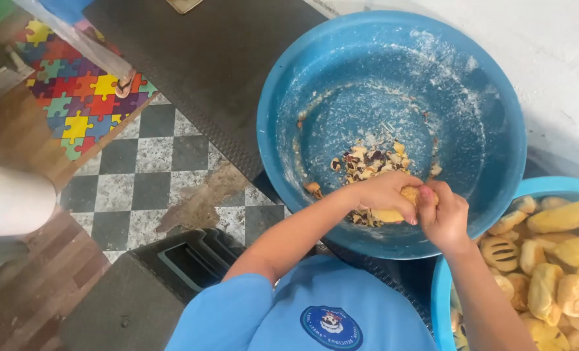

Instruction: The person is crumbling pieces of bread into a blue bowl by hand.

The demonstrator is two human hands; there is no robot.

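Dough piece (pixel 393 209) pinched between left hand (pixel 384 195), right hand (pixel 444 218), over blue basin (pixel 289 110)

One label is visible — a round badge (pixel 331 328) on the blue shirt (pixel 263 312), bottom centre. Colours — dark blue, white centre.

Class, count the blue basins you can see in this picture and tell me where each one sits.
2. A large blue basin fills the upper middle, under both hands; a second blue basin of yellow pastries sits at the lower right, cut off by the frame.
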